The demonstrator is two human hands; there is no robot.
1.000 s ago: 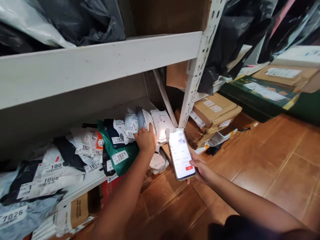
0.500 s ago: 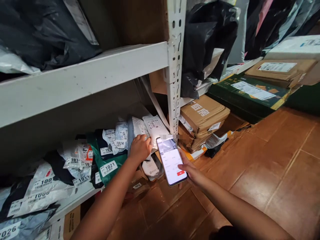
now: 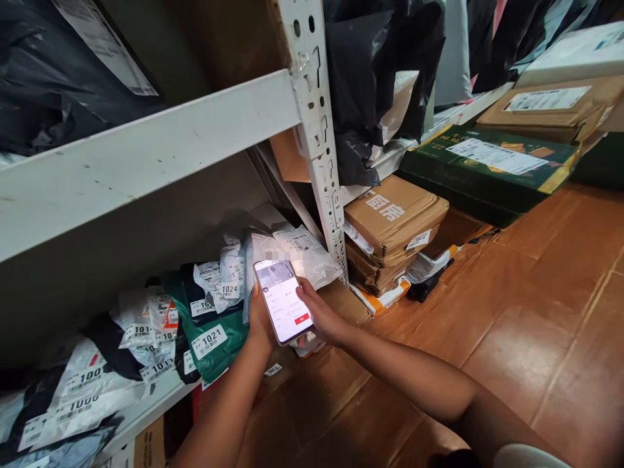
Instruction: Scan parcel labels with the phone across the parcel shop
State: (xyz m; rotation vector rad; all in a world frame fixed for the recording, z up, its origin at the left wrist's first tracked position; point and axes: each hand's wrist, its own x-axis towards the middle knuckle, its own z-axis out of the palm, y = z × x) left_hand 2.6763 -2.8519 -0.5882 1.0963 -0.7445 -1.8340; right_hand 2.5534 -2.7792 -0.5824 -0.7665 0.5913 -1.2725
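My right hand (image 3: 322, 314) holds a smartphone (image 3: 286, 304) by its right edge, the thumb over the lit screen. The screen has a camera picture at the top and a red button low down. My left hand (image 3: 261, 320) is at the phone's left edge. Its fingers are mostly hidden behind the phone, so I cannot tell whether they grip anything. Just beyond the phone lies a white plastic parcel (image 3: 312, 257) with a printed label. To the left are a small wrapped parcel labelled 1024 (image 3: 230, 270) and a green bag labelled 1021 (image 3: 224, 354).
A white shelf beam (image 3: 195, 133) crosses above my hands and meets a perforated upright post (image 3: 322, 156). More numbered parcels (image 3: 80, 383) line the lower shelf at left. Stacked cardboard boxes (image 3: 394, 211) and a green box (image 3: 492, 162) sit at right above the brown tiled floor (image 3: 526, 312).
The phone and my right hand have moved left. My left hand, earlier on top of the parcels, is now beside the phone with its fingers hidden. The view has shifted slightly.
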